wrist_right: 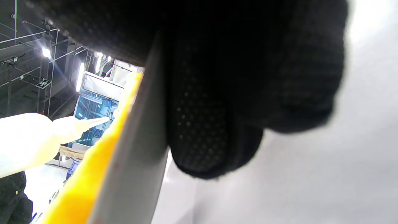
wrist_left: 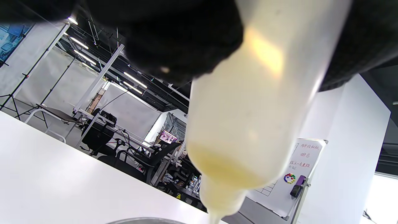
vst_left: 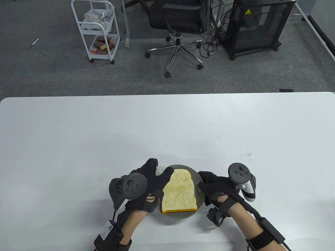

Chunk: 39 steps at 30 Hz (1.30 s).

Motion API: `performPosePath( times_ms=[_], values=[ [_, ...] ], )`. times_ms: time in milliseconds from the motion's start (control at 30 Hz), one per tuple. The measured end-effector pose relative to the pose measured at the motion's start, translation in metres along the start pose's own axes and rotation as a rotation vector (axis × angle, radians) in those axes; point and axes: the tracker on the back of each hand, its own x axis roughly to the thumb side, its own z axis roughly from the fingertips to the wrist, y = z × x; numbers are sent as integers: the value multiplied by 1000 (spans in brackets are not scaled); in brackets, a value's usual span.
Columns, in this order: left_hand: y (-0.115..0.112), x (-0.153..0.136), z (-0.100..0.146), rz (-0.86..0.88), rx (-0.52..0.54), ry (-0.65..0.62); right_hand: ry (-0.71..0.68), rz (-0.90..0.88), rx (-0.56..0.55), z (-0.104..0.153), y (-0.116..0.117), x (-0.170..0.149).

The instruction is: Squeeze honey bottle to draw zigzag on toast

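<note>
A slice of toast with a yellow crust lies on a grey plate near the table's front edge. My left hand grips a translucent honey bottle at the toast's upper left. The bottle is tipped with its nozzle down over the plate's rim, and the hand hides most of it in the table view. My right hand holds the plate's right rim. In the right wrist view its fingers press on the rim, beside the toast's crust and the bottle's nozzle. A faint gloss shows near the toast's top.
The white table stretches wide behind and to both sides of the plate. Beyond its far edge stand an office chair, a white cart and a black cabinet on the carpet.
</note>
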Motion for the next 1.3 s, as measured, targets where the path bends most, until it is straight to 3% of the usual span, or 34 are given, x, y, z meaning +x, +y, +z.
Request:
performPosePath(
  times_ms=[733,1300],
  values=[
    [9,-5,5,-31,3,17,12,-17,-17,0,-6,-1],
    [-2,11,4,-4,-11,-14,18,-16,-11,-1,-6,-2]
  ],
)
